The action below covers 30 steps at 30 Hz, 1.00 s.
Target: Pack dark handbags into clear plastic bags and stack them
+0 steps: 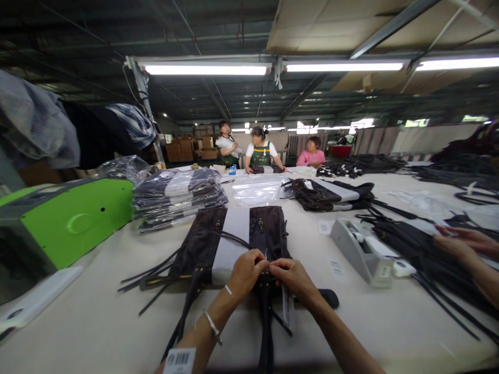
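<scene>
A dark brown and white handbag (234,236) lies flat on the pale table (97,311) in front of me, its long straps trailing toward me. My left hand (246,271) and my right hand (290,276) meet at the bag's near edge, both pinched together on a small fitting or tag there that is too small to name. A bracelet sits on my left wrist, and a barcode label is stuck lower on that forearm. A white hang tag (286,306) dangles below my right hand.
A green machine (66,223) stands at the left. Bagged handbags (177,200) are stacked behind it, another bag (327,193) lies farther back. A grey tape dispenser (360,249) sits right of me. Another person's hands (463,244) work on dark straps at the right. Three people sit at the table's far end.
</scene>
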Each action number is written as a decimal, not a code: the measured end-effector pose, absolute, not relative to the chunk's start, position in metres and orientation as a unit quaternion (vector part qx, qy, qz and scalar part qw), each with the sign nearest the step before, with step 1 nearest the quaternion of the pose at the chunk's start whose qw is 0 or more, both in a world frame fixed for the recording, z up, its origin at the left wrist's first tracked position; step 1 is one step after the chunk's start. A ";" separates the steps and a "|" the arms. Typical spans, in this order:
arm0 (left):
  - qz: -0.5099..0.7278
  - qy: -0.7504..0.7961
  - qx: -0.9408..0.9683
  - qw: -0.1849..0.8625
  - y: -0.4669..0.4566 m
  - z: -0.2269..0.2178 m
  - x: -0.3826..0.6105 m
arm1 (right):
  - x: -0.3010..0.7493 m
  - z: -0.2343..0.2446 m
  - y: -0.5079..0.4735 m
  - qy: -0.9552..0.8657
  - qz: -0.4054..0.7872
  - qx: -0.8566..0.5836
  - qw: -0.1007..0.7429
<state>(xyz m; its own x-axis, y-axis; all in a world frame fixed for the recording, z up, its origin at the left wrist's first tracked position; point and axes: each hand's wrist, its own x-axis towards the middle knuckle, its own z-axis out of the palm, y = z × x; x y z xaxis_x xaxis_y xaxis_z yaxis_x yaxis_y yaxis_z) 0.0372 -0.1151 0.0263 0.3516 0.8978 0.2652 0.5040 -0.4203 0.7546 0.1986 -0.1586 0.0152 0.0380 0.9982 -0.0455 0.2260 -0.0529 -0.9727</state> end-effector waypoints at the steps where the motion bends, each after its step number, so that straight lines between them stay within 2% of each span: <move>1: 0.333 0.459 0.774 0.283 -0.115 0.026 0.035 | 0.199 0.015 -0.159 -0.527 0.442 -0.580 0.436; 5: 0.311 0.460 0.781 0.284 -0.114 0.023 0.025 | 0.199 0.013 -0.158 -0.517 0.427 -0.603 0.432; 11: 0.321 0.449 0.773 0.313 -0.115 0.027 0.031 | 0.196 0.015 -0.158 -0.565 0.429 -0.556 0.433; 21: 0.244 0.446 0.829 0.234 -0.114 0.027 0.025 | 0.198 0.010 -0.158 -0.528 0.456 -0.563 0.443; 30: 0.248 0.422 0.835 0.253 -0.116 0.026 0.018 | 0.198 0.002 -0.156 -0.538 0.431 -0.568 0.449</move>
<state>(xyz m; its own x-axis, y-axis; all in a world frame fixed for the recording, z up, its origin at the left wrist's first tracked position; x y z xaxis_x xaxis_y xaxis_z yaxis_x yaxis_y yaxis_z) 0.0178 -0.1158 0.0258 0.5212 0.8297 0.2000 0.5790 -0.5159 0.6314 0.1979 -0.1560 0.0022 0.0487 0.9988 -0.0069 0.2240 -0.0177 -0.9744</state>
